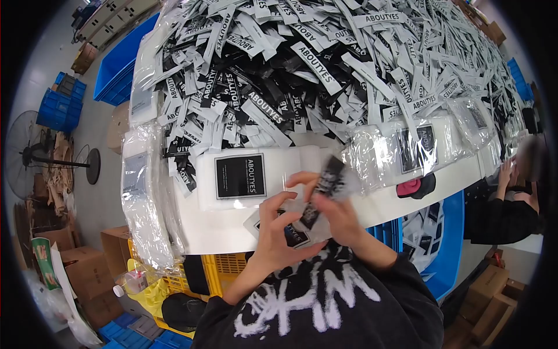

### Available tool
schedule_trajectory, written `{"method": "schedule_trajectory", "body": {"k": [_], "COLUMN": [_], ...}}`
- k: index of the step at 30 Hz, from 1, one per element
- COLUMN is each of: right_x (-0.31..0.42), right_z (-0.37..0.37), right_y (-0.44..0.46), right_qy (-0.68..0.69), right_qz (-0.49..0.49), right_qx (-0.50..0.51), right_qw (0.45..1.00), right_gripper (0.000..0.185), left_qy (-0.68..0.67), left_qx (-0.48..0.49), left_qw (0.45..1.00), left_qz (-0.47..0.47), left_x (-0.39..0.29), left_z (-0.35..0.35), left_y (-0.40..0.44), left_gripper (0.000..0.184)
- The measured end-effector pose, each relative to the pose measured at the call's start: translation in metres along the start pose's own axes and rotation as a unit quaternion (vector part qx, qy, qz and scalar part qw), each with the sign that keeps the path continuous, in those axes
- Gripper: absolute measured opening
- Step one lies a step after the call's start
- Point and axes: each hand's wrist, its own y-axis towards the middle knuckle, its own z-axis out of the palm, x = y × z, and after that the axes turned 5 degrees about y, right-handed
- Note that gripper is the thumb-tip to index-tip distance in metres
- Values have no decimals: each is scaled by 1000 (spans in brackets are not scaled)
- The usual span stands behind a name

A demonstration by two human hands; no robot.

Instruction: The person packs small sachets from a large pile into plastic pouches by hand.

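Observation:
My left hand (279, 230) has its fingers curled round a clear plastic bag with a black label (295, 235), low over the table's front edge. Close beside it on the right, my right hand (337, 218) grips a black strip packet (325, 186) with white lettering, blurred by motion, held tilted above the bag. Just behind and left of my hands lies a stack of white bags (239, 176) with a black ABOUTYES label. Beyond it spreads a large heap of black and white strip packets (314, 67).
More clear bags (421, 145) lie at the right and along the left edge (139, 192). A dark and pink item (415, 186) rests near the front edge. Blue bins (444, 256) and a yellow crate (224, 270) stand below. Another person's sleeve (494, 221) is at the right.

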Motion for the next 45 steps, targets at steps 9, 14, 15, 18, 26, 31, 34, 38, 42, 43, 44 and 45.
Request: {"method": "schedule_trajectory", "body": {"k": [9,14,15,18,26,31,34,38,42,43,44,45], "right_x": [-10,6,10,9,16,15,13,18,15,10,1,-7], "right_z": [-7,-15,-20,-11,1,-20,-24,-28,-32,-30,-29,-28], "right_y": [-5,-8,-8,-3,7,-2,-6,-6,7,8,8,9], "right_qy": [3,-85,-105,-167,-218,-275,-208,-153,-213,-243,-271,-300], "right_qz": [37,-28,-28,-16,-83,-78,5,155,279,264,248,231], "right_qx": [45,-26,-32,11,-68,-40,-25,52,159,185,210,234], "right_qw": [998,996,994,986,970,958,978,975,923,915,906,896], "right_gripper": [21,11,9,7,37,36,19,14,17,18,18,19], "left_qy": [-11,-46,-53,-105,-46,-37,-51,-49,-44,-43,-43,-43], "left_qx": [152,134,145,96,116,64,59,113,151,166,181,196], "left_qw": [952,953,952,948,952,956,955,951,951,953,954,955], "left_qz": [-266,-268,-265,-286,-281,-284,-286,-283,-267,-251,-236,-220], "left_x": [11,7,7,5,-2,2,4,-4,-10,-11,-11,-12], "left_z": [-57,-64,-64,-60,-55,-57,-57,-55,-49,-47,-44,-42], "left_y": [1,0,0,-5,3,1,-1,5,10,9,8,7], "left_gripper": [28,13,13,13,12,12,12,12,10,10,10,9]}}
